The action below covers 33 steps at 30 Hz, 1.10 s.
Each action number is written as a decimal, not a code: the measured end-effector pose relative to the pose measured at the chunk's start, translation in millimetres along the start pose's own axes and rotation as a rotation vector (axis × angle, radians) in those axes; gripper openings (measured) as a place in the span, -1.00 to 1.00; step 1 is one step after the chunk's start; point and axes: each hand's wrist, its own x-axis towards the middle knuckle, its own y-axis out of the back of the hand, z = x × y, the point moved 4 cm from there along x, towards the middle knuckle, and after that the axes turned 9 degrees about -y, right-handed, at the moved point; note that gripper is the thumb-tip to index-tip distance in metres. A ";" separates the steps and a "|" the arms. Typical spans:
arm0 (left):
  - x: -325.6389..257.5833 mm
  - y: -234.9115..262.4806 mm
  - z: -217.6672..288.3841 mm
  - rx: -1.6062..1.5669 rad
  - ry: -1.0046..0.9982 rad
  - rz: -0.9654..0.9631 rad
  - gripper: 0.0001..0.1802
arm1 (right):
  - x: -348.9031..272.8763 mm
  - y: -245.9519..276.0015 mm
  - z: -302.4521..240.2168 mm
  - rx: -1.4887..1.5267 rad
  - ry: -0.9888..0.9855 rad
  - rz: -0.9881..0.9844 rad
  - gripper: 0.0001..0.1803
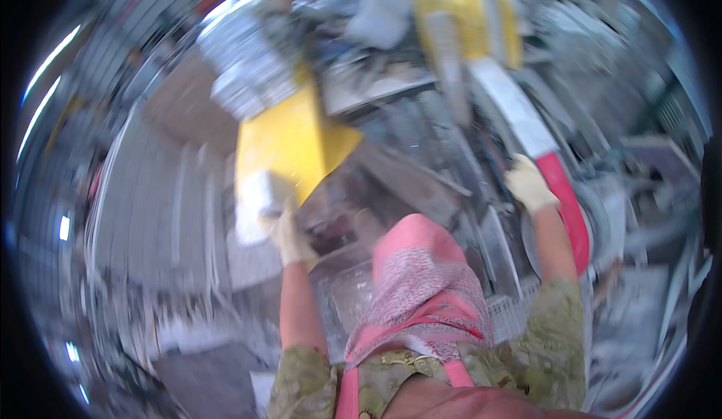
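Pale gloves on both hands point(289, 235), green patterned sleeves, pink apron

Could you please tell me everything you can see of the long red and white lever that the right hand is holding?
The long lever runs slantwise from the yellow machine part at the top down to the lower right. Its upper stretch looks white, its lower stretch red and slightly curved. It seems rigid, perhaps painted metal; blur hides finer detail. The gloved right hand closes around it where white meets red. Nothing else visibly touches it.
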 end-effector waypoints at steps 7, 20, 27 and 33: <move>-2.7 5.3 22.1 0.841 0.028 0.060 -0.14 | 8.3 -7.6 -4.0 -0.600 0.777 0.124 -0.71; -12.1 0.8 51.7 0.728 0.052 0.077 -0.23 | 6.5 -3.0 -3.2 -0.707 0.695 0.044 -0.67; -12.1 -1.0 55.7 0.724 0.139 0.032 -0.25 | 9.4 -5.0 -1.3 -0.654 0.802 0.142 -0.65; -13.7 3.2 63.7 0.719 0.109 0.073 -0.23 | 28.4 -13.4 15.9 -0.633 0.883 0.070 -0.64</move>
